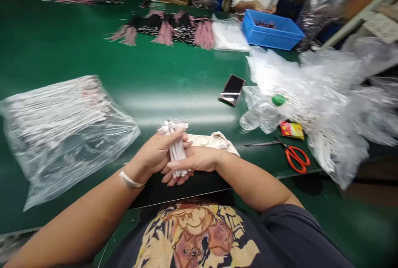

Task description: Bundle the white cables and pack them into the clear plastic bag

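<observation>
Close in front of my body, both hands grip one bundle of thin white strips (177,152), whose exact kind I cannot make out. My left hand (155,152) wraps the bundle's upper part, thumb lying across it. Around the lower end my right hand (199,159) is closed, its thumb over the strips and fingers beneath. A crumpled cream-coloured cloth or paper piece (219,140) lies just beyond my right wrist. Under the hands is a black flat board (186,189) at the table edge.
On the green table (174,81), a clear bag of white strips (62,112) lies left. To the right are scissors (290,152), a small yellow-red packet (291,130), a phone (232,90) and crumpled plastic bags (311,90). Pink-black bundles (168,27) and a blue bin (270,36) stand near two other people.
</observation>
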{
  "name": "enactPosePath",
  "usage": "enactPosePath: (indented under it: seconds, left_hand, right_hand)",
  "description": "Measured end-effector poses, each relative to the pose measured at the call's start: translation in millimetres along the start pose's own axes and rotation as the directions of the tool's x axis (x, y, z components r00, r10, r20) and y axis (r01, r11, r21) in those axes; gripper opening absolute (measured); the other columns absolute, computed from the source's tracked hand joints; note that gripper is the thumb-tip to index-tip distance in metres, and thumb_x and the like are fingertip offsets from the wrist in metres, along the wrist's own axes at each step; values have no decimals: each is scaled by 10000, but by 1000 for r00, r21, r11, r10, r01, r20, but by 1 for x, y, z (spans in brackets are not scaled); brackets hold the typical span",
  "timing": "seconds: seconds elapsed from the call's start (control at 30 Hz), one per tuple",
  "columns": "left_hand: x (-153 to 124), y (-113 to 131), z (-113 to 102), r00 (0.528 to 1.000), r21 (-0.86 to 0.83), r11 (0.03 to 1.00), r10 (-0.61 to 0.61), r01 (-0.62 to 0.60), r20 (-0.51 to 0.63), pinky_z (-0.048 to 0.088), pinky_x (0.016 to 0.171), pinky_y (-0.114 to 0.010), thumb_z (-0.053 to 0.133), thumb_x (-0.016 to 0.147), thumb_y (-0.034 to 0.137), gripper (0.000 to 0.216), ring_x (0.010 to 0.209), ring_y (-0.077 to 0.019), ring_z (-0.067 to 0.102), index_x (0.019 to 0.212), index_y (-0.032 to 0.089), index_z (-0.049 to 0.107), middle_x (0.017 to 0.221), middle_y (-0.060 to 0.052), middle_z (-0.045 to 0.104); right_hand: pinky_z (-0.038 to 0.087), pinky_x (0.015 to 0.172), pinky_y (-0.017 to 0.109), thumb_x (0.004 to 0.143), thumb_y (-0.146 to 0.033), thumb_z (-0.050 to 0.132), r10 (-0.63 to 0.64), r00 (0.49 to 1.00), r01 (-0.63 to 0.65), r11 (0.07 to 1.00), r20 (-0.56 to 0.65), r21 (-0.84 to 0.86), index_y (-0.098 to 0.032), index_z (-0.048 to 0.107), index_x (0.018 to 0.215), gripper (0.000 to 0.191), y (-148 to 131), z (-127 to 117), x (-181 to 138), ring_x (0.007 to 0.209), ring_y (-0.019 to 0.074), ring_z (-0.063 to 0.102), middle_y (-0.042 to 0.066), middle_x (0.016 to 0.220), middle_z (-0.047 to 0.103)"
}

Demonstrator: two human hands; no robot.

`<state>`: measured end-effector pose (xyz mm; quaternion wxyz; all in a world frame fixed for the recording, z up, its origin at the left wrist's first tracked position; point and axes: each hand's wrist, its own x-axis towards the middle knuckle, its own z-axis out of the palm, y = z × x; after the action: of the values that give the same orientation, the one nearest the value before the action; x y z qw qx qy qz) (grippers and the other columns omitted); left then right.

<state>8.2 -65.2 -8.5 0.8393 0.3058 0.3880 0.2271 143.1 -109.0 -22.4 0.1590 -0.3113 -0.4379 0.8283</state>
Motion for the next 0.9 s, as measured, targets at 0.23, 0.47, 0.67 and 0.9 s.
enactPosePath:
  seconds: [0.23,0.47,0.67,0.9]
  left_hand:
    - [1,18,9,999,-2,1000,29,-29,-40,358,414,-110,662,780,154,118,509,-25,410,730,156,556,643,42,502]
    - [-1,-5,18,997,172,983,73,-68,-24,209,341,-113,716,725,282,262,426,-14,336,687,144,497,571,44,464]
    - [2,-15,15,992,177,976,122,-124,20,210,366,-121,715,722,344,279,438,-14,359,752,143,524,586,50,467]
    - [0,-18,17,988,191,970,143,-152,59,218,390,-129,697,742,355,262,462,-20,377,834,160,549,610,50,474]
  right_hand:
    - [431,699,279,887,-452,488,-292,891,-190,458,-348,-868,-155,680,795,366,-23,19,-76,729,167,595,55,753,675]
    - [420,977,439,895,-140,405,-688,376,-705,222,-621,-673,-126,651,1110,327,73,-42,-175,1110,238,565,148,1125,659]
    - [466,920,445,904,-156,403,-848,260,-658,194,-461,-728,-131,646,1085,304,103,-61,-179,998,242,603,143,1031,681]
    - [484,848,310,923,-248,449,-813,215,-258,487,-541,-834,-201,617,1082,236,34,6,-112,931,173,616,68,1015,670]
